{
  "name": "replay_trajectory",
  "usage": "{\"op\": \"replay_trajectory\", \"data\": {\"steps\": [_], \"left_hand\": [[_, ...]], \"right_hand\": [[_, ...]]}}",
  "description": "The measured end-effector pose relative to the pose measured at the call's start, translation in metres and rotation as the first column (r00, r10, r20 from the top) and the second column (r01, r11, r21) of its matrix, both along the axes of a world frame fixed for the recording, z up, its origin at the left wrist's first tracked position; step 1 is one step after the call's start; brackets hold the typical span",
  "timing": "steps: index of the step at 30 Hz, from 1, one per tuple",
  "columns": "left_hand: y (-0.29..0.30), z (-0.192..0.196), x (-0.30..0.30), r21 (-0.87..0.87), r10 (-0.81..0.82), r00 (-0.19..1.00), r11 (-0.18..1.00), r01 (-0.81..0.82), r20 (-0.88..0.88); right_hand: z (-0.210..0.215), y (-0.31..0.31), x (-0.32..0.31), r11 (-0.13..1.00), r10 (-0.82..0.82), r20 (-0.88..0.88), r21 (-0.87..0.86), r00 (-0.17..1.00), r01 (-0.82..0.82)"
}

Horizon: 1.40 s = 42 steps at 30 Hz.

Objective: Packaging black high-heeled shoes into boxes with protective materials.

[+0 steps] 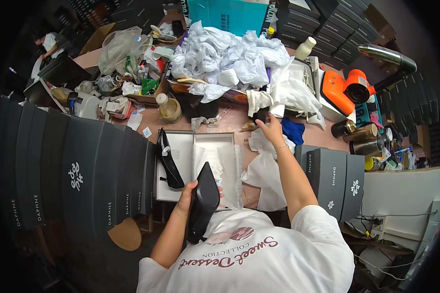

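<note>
A black pointed-toe shoe (205, 193) is in my left hand (186, 196), its dark sole turned up and its toe pointing away from me. My fingers wrap round its sides. Its mate, another black shoe (168, 163) with a heel, lies on its side across the left part of an open shoebox (215, 139) lined with white paper. My right hand (273, 133) is stretched out to the far right of the box. Its thumb and fingers close round a small dark thing (261, 115) that I cannot make out, beside a crumpled white cloth (259, 101).
Dark shoeboxes stand in rows at left (83, 166) and right (327, 180). A heap of crumpled pale paper (230, 56) fills the back. A glass jar (168, 108), an orange heat gun (357, 85), metal flasks (366, 145), a blue cloth (292, 131) and white tissue (266, 178) lie around.
</note>
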<state>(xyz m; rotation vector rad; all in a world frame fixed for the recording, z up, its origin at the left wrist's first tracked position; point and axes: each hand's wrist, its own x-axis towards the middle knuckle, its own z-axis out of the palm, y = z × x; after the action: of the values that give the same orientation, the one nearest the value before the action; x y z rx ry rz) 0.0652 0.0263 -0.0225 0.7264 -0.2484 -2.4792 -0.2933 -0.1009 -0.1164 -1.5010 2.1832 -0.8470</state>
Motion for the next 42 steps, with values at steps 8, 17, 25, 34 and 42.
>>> {"op": "replay_trajectory", "data": {"steps": [8, 17, 25, 34, 42], "left_hand": [[0.000, -0.012, 0.002, 0.028, 0.112, 0.993, 0.993, -0.113, 0.029], [-0.017, -0.005, -0.015, -0.029, -0.027, 0.996, 0.999, 0.029, 0.083], [-0.013, 0.003, -0.012, -0.082, 0.030, 0.980, 0.997, -0.015, 0.194], [-0.010, 0.010, -0.024, -0.072, 0.002, 0.967, 0.997, 0.017, 0.254], [-0.011, 0.009, -0.032, -0.036, -0.024, 0.958, 0.999, 0.036, 0.284]], "right_hand": [[0.047, 0.078, 0.010, 0.986, -0.143, 0.989, 0.139, 0.034, 0.089], [0.004, 0.126, 0.013, 0.984, -0.032, 0.792, -0.083, 0.610, 0.159], [0.025, 0.130, 0.023, 0.983, 0.144, -0.263, -0.077, 0.954, -0.169], [0.005, 0.150, 0.032, 0.905, 0.398, -0.161, 0.234, 0.903, -0.356], [-0.029, 0.165, 0.033, 0.745, 0.601, 0.034, 0.338, 0.798, -0.575]]}}
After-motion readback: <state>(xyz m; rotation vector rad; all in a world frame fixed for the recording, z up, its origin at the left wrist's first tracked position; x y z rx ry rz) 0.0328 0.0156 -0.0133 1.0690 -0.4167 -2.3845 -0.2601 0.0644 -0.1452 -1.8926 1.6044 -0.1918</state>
